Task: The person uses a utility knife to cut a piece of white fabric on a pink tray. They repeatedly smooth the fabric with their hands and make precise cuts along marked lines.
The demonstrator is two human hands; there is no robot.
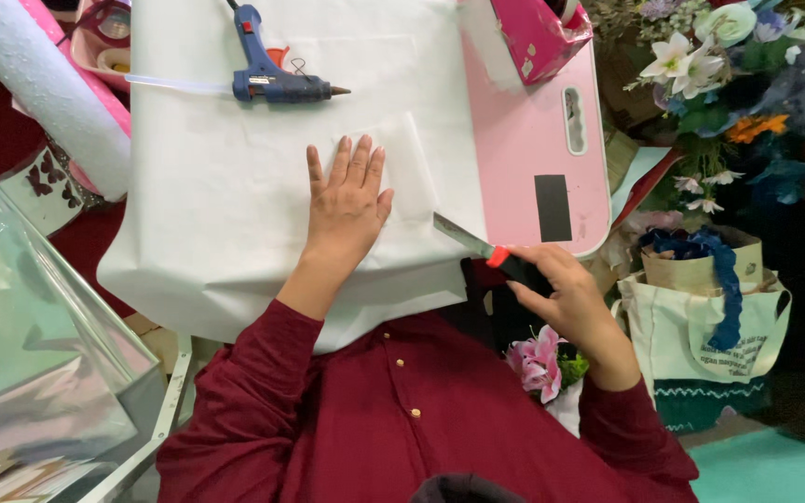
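My left hand point(347, 200) lies flat, fingers spread, on a large white paper sheet point(216, 186) that covers a pink folding table point(524, 140). My right hand point(566, 293) grips a utility knife point(477, 244) with a black and red handle. Its blade points up-left and meets the paper's right edge, just right of my left hand. A blue hot glue gun point(267, 70) rests on the paper at the far side, nozzle pointing right. I wear dark red sleeves.
A white foam roll point(44, 88) lies at the upper left. Clear cellophane sheets point(30, 345) sit at the left. A pink box point(538, 33) stands on the table's far right. Artificial flowers point(729, 74) and a cloth tote bag point(701, 326) crowd the right side.
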